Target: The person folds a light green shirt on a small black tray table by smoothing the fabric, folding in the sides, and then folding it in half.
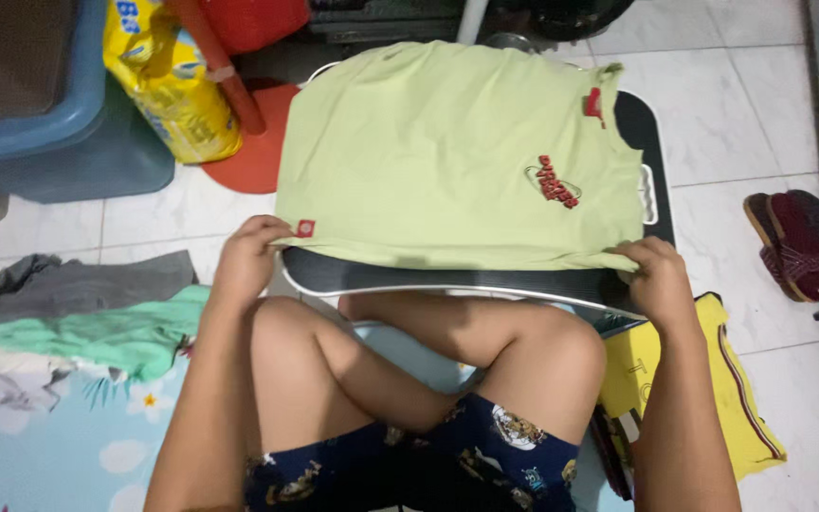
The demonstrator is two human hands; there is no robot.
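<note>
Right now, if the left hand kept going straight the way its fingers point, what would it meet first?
The left hand grips the near hem of the light green shirt, fingers pointing away from the body. Going on, it would probably slide over the shirt toward the red-orange plastic piece; depth is unclear.

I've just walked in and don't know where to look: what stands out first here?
A light green shirt lies spread over a dark board in the middle, its near edge pinched by the left hand and right hand. Crumpled clothes lie at left, dark red sandals at right.
</note>
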